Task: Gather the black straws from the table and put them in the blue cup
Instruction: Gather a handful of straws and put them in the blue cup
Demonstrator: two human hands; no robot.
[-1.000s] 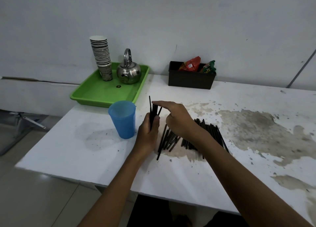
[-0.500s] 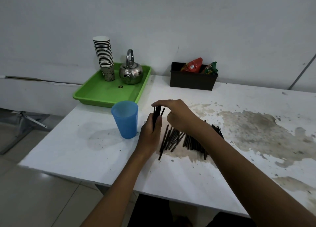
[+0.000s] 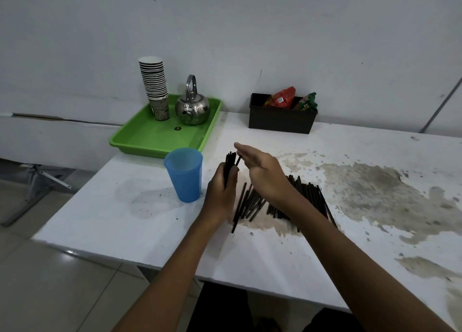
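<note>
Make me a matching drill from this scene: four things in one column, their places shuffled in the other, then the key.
Things
1. bundle of straws
2. kettle
3. snack packets
4. blue cup

Places
A. in the black box
B. on the green tray
C. gripped upright in the left hand
D. standing on the table, left of both hands

Pairs: 1-C, 2-B, 3-A, 4-D

blue cup (image 3: 185,175) just left of hands, green tray (image 3: 160,137) behind it, bare table (image 3: 105,206) leftward
</note>
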